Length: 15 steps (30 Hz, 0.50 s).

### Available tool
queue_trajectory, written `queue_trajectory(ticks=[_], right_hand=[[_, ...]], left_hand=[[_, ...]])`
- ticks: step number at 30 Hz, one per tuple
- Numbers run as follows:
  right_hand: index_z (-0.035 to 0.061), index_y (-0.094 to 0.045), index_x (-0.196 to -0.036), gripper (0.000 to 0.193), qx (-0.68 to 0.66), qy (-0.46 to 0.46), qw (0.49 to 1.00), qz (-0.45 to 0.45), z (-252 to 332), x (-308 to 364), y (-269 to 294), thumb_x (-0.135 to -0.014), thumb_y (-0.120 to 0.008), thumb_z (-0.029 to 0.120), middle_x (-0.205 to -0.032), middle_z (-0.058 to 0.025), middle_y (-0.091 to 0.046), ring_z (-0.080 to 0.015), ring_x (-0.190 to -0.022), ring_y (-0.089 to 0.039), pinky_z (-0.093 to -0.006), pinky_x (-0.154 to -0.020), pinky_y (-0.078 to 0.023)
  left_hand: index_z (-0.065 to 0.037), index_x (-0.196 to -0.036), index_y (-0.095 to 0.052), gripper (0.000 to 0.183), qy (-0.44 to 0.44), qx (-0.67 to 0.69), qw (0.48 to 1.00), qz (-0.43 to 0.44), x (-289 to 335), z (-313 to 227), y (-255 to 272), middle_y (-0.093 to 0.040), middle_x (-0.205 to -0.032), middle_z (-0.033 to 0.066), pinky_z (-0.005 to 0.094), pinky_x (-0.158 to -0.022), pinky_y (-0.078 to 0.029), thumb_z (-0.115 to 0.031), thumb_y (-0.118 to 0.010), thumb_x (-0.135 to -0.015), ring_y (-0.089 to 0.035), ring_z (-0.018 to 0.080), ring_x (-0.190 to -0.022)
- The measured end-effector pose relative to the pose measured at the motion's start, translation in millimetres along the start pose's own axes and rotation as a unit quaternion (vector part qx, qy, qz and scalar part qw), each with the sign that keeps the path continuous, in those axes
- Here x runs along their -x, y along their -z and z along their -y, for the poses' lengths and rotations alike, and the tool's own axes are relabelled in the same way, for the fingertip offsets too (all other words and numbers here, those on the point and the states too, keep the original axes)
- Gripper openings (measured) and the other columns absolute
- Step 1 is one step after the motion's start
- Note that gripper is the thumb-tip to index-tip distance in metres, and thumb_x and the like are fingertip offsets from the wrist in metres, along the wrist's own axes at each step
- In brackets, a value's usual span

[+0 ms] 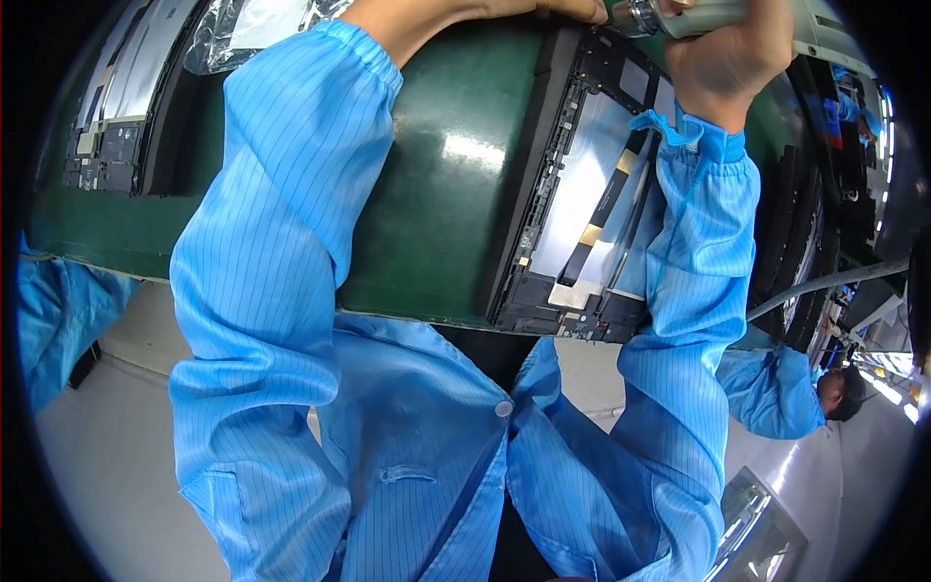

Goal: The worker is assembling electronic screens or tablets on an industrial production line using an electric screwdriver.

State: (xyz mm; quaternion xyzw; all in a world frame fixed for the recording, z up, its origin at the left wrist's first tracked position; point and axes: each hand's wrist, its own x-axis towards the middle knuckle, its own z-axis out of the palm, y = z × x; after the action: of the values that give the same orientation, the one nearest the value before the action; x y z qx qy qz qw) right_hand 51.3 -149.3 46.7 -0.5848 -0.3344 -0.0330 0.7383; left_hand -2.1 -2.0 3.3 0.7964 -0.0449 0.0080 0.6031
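Note:
My right hand [722, 60] is wrapped round a pale grey-green power tool [815, 31] with a metal nose, which looks like an electric screwdriver. The tool lies across the top right, its nose pointing left. My left hand [514, 8] reaches in along the upper edge. One stretched-out digit ends at the metal nose; its other fingers are cut off by the frame. Below the tool rests an opened flat electronic device [572, 194] with a black frame, a silver panel and a dark flat cable with gold patches. My right sleeve covers part of its right side.
A green work surface [436, 194] carries a similar opened device [121, 107] at the far left and a clear plastic bag [242, 34] beside it. Dark frames [790, 213] and a grey cable [834, 283] are at the right. Another person [776, 388] in blue is at the right.

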Motion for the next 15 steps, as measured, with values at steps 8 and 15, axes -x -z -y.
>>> queue_trajectory(ticks=[8, 15], right_hand=[[-0.0077, -0.055, -0.108, 0.029, 0.001, 0.009, 1.000, 0.016, -0.4, -1.2, 1.2, -0.088, -0.047, 0.012, -0.095, -0.0237, -0.068, -0.0131, -0.048, -0.051, -0.0248, -0.043, -0.044], [-0.0080, -0.055, -0.109, 0.030, 0.000, 0.018, 1.000, 0.023, -1.9, -1.7, 1.2, -0.088, -0.047, 0.012, -0.096, -0.0234, -0.068, -0.0128, -0.049, -0.052, -0.0248, -0.044, -0.045]], left_hand=[[0.001, -0.092, -0.076, 0.018, -0.030, 0.008, 1.000, 0.006, -1.4, 4.6, 1.2, -0.070, -0.074, 0.0085, 0.0284, -0.065, -0.048, -0.013, -0.074, -0.081, -0.058, 0.0133, -0.065], [0.002, -0.092, -0.076, 0.018, -0.046, 0.014, 0.999, 0.005, -2.2, 7.9, 2.4, -0.071, -0.074, 0.0082, 0.0285, -0.064, -0.049, -0.013, -0.074, -0.081, -0.058, 0.0131, -0.065]])
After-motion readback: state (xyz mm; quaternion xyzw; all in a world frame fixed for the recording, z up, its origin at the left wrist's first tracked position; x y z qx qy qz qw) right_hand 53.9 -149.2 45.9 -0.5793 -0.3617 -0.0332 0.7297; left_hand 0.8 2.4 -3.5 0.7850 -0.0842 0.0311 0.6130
